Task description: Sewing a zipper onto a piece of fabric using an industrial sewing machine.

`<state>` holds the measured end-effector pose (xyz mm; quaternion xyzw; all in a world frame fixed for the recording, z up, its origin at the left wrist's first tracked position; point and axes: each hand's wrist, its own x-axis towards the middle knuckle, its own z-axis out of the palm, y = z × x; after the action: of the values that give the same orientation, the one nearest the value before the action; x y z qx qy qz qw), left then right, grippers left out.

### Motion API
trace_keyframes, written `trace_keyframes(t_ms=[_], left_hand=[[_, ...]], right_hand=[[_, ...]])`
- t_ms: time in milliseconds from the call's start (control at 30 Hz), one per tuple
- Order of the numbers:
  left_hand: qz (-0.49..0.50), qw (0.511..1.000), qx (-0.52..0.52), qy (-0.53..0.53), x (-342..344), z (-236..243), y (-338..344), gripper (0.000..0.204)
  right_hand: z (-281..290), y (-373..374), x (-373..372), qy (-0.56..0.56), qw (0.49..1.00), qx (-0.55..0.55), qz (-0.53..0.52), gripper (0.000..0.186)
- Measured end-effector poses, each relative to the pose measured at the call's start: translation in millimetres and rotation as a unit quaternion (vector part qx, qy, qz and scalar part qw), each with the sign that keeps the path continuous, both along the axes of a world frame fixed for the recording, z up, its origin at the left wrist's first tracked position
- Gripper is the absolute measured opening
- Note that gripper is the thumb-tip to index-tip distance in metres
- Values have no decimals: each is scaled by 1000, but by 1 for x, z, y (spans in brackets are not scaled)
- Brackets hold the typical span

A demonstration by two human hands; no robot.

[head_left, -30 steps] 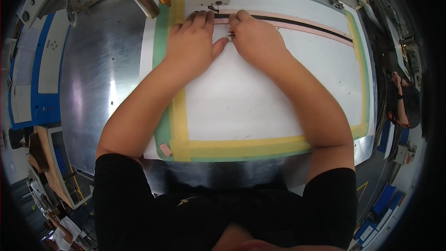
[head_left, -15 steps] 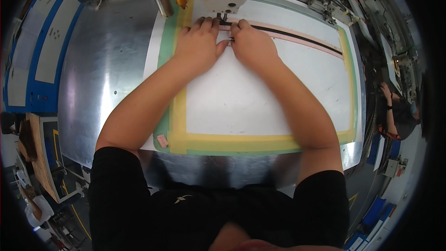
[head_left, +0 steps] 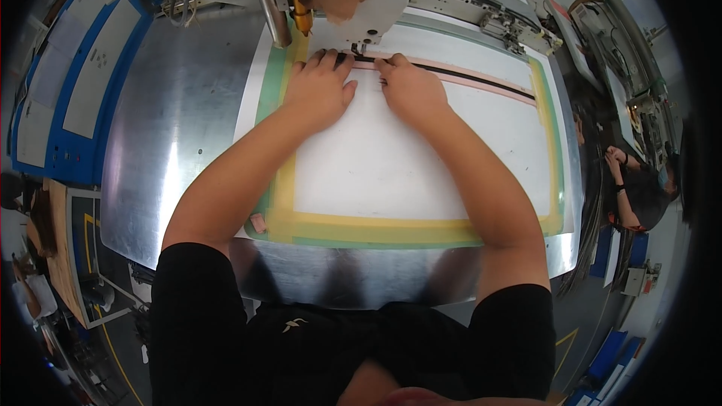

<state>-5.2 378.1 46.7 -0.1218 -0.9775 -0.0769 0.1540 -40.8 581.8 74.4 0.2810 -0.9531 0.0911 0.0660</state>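
Note:
A white board [head_left: 406, 165] edged with yellow and green tape lies on the metal worktop. A black strip between pink bands [head_left: 474, 80] runs across it beneath the machine head [head_left: 371, 7]. My left hand [head_left: 320, 90] rests beside the presser foot [head_left: 359, 48], fingers apart and lying on the left end of the strip. My right hand [head_left: 414, 94] is just right of the foot, fingers curled down at the strip; something small and dark shows by its thumb, too hidden to name.
A blue-framed panel [head_left: 75, 98] stands left of the metal worktop [head_left: 158, 158]. A metal post [head_left: 272, 7] and a rail mechanism [head_left: 502, 30] are at the back. A co-worker [head_left: 639, 188] is at the far right; another person [head_left: 34, 293] is at lower left.
The view has shifted, so the machine head and both hands sit lower in the picture. Both hands have stayed at the strip beside the foot, with slight finger shifts.

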Motion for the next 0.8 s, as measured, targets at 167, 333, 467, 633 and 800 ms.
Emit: trace_keyframes(t_ms=[167, 333, 467, 633, 800], left_hand=[[6, 1000, 2, -4, 2, 3, -2, 50], [-21, 995, -47, 80, 0, 2, 7, 49], [-24, 999, -1, 29, 1, 6, 25, 49], [-18, 999, 38, 18, 2, 12, 49, 52], [8, 999, 24, 20, 7, 14, 38, 53]], right_hand=[[19, 34, 6, -61, 994, 40, -78, 47], [14, 36, 5, -41, 996, 27, -68, 46], [14, 32, 6, -36, 998, 22, -56, 45], [16, 35, 9, -34, 999, 1, -35, 44], [29, 48, 12, -62, 997, 9, -46, 43]])
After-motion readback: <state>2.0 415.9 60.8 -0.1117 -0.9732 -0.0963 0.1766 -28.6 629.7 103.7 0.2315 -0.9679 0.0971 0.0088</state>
